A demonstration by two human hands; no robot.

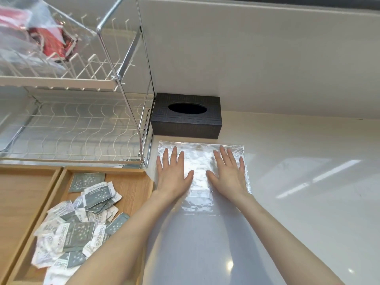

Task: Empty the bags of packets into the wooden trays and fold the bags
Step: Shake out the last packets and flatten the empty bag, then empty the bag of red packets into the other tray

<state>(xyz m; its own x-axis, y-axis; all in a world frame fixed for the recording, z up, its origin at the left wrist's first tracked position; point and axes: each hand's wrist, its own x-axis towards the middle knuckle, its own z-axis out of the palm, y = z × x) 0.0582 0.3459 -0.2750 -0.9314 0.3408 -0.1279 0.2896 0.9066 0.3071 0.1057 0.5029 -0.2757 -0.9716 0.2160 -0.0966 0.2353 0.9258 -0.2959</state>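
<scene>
An empty clear plastic bag [200, 177] lies flat on the white counter in front of a black tissue box. My left hand [173, 174] rests palm down on the bag's left half, fingers spread. My right hand [228, 173] lies flat on its right half, fingers spread too. Left of the bag, a wooden tray [131, 182] holds a heap of grey-and-white packets [76, 225]. A second wooden tray [22, 194] sits further left. On the upper rack shelf at top left lies a clear bag of red packets [41, 40].
A two-tier white wire dish rack [86, 128] with chrome posts stands behind the trays. The black tissue box [186, 116] sits against the wall behind the bag. The white counter [308, 192] stretches to the right.
</scene>
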